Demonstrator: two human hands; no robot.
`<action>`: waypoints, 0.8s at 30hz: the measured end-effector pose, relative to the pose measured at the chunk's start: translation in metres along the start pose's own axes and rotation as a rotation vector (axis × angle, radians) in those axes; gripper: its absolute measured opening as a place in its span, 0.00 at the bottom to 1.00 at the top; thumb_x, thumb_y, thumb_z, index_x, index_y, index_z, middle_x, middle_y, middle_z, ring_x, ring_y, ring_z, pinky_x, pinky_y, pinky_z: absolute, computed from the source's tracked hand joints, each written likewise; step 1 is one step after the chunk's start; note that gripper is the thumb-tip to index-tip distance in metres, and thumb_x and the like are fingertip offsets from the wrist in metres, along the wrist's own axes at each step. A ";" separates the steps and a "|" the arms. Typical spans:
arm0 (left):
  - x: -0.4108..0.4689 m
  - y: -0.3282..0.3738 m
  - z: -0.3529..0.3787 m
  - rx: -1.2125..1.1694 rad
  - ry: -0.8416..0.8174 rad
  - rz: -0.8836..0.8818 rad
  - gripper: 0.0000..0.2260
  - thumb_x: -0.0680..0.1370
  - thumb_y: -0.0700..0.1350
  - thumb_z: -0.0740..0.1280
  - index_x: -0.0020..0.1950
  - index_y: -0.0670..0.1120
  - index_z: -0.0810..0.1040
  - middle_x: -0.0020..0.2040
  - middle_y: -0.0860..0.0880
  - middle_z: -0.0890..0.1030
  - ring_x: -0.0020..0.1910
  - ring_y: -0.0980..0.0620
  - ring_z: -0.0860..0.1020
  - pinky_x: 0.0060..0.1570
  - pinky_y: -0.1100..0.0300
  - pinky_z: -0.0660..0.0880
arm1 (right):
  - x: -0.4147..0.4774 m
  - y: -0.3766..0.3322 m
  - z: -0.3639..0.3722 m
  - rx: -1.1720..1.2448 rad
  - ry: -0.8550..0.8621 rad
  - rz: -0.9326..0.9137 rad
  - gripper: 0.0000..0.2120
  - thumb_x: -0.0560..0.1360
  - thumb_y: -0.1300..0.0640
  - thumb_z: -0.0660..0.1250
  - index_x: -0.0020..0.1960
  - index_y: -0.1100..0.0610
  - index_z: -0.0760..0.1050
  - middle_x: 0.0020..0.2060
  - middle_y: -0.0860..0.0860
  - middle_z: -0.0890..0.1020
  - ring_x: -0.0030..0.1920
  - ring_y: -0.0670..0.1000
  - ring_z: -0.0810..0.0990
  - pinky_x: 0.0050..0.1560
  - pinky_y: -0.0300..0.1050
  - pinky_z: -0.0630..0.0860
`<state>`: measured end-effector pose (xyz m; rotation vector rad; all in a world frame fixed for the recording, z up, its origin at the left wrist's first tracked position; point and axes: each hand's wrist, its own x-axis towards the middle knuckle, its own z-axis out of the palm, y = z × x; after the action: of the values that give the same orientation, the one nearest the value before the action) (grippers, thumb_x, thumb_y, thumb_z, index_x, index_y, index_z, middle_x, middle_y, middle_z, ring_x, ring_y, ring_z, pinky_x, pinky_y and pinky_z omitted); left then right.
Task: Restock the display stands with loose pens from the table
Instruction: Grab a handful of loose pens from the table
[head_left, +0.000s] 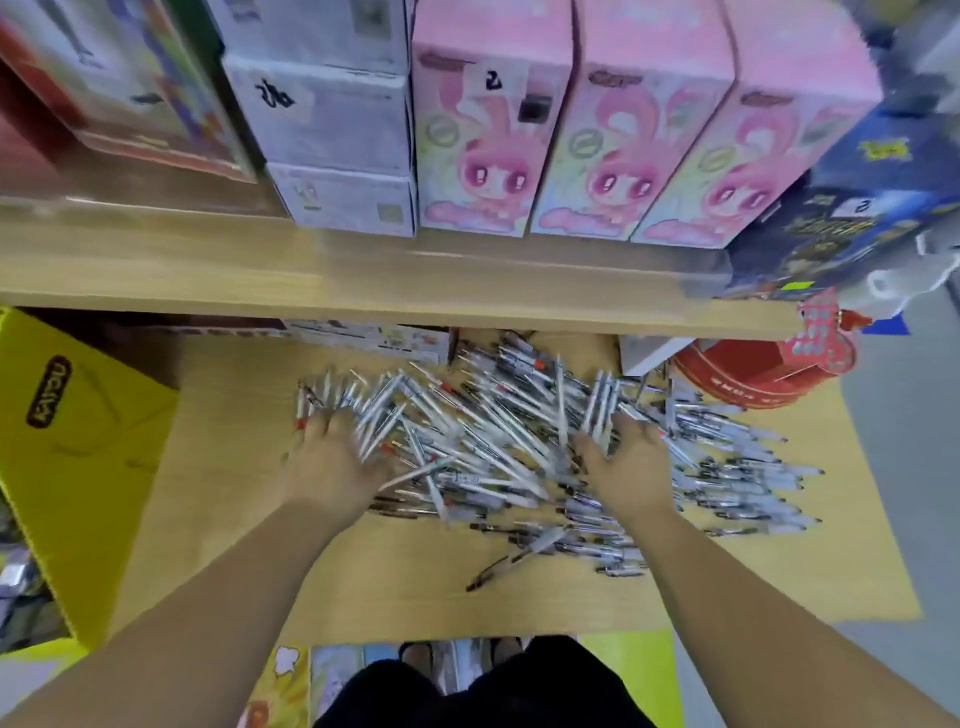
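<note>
The right hand has its fingers curled round a small bunch of pens, which stand up out of its grip towards the shelf. The left hand is pushed into the far left edge of the same heap with its fingers forward among the barrels. Blur hides whether it has closed on any. The pens lie loose in a wide, tangled heap on the low table, under the shelf edge, with a red round tub just beyond them on the right. This looks like the gathering step: collecting a handful before carrying it off. The next move probably calls for squaring the bunch so all tips point one way, then finding a stand, none of which shows plainly here.
</note>
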<state>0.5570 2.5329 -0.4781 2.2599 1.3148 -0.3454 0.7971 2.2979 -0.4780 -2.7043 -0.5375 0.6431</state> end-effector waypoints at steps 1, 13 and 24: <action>0.004 -0.004 0.001 0.005 -0.018 -0.006 0.37 0.76 0.61 0.69 0.79 0.45 0.62 0.76 0.43 0.64 0.74 0.38 0.64 0.70 0.43 0.67 | 0.010 -0.003 0.002 -0.010 0.017 0.030 0.31 0.80 0.40 0.65 0.73 0.63 0.70 0.71 0.62 0.69 0.70 0.63 0.69 0.65 0.57 0.73; 0.030 -0.004 0.019 -0.194 0.043 -0.056 0.34 0.77 0.51 0.73 0.79 0.43 0.65 0.74 0.40 0.65 0.68 0.38 0.71 0.67 0.48 0.72 | 0.047 -0.030 0.030 -0.077 0.007 0.150 0.33 0.75 0.37 0.69 0.69 0.59 0.70 0.69 0.61 0.70 0.61 0.64 0.77 0.54 0.58 0.80; 0.027 -0.004 0.020 -0.159 0.016 -0.020 0.32 0.76 0.41 0.73 0.78 0.40 0.65 0.74 0.39 0.65 0.62 0.38 0.76 0.56 0.53 0.74 | 0.007 -0.057 0.056 -0.151 -0.087 -0.181 0.23 0.81 0.54 0.62 0.75 0.58 0.66 0.68 0.59 0.70 0.64 0.60 0.73 0.61 0.56 0.75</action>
<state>0.5679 2.5434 -0.5086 2.1223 1.3255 -0.2217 0.7601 2.3626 -0.5073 -2.7325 -0.8749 0.6983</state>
